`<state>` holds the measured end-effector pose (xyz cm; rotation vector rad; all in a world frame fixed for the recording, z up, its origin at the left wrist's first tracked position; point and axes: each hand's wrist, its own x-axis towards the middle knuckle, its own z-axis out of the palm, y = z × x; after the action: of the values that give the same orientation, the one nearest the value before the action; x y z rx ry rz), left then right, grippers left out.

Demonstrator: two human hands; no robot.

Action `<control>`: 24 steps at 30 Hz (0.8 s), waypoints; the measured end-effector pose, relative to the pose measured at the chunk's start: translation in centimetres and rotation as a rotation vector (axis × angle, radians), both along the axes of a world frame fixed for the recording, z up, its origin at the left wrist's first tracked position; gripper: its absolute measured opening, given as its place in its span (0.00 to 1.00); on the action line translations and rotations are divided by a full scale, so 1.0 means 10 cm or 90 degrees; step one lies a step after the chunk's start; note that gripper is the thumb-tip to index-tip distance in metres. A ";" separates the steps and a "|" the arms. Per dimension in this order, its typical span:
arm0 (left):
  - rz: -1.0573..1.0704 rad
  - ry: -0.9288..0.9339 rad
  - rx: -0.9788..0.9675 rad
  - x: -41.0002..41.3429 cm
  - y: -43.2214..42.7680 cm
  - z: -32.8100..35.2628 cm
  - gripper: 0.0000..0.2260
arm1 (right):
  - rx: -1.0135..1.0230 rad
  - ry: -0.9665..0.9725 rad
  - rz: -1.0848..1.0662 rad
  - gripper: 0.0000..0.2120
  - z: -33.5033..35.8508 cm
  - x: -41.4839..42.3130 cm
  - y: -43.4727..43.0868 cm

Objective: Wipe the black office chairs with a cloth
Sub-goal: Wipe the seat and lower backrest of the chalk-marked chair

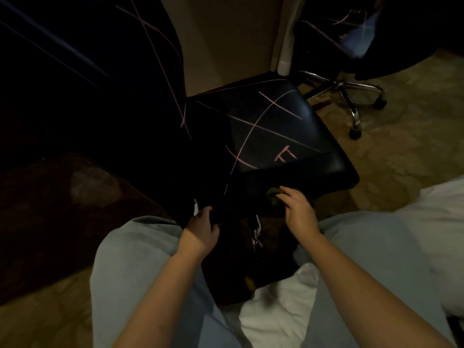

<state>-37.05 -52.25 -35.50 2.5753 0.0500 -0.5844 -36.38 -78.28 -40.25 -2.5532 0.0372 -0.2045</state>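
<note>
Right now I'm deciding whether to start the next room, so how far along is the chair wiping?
Early on. Done: only the seat's near front strip looks free of marks. In hand: the right hand holds the cloth against that front edge while the left hand grips the seat's near corner. Left: pink lines across the seat and backrest, and the second chair behind.

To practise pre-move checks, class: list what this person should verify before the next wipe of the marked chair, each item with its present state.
1. Cloth in right hand, against the chair: ok.
2. Left hand grips the chair to steady it: ok.
3. Seat free of pink marks: not ok.
4. Cloth clean enough: cannot tell, too dark.
5. Second chair free of marks: not ok.
</note>
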 end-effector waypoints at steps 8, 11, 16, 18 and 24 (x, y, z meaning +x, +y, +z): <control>-0.012 0.002 0.022 -0.01 -0.02 0.01 0.28 | 0.096 0.017 -0.254 0.15 0.09 -0.02 0.05; -0.013 0.015 0.023 -0.02 0.00 0.01 0.29 | 0.084 -0.011 -0.146 0.14 0.11 0.00 0.47; -0.017 0.023 0.025 -0.01 0.03 -0.02 0.30 | 0.061 -0.028 0.003 0.13 0.11 0.00 0.87; -0.016 0.019 0.032 0.00 0.03 -0.04 0.30 | 0.043 -0.021 0.040 0.12 0.11 0.01 0.80; -0.020 0.011 0.046 0.04 0.08 -0.06 0.30 | 0.094 -0.019 -0.069 0.11 0.13 0.00 0.40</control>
<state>-36.67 -51.45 -36.14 2.6450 0.0367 -0.6263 -36.36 -74.30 -38.97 -2.4032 0.1726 -0.2723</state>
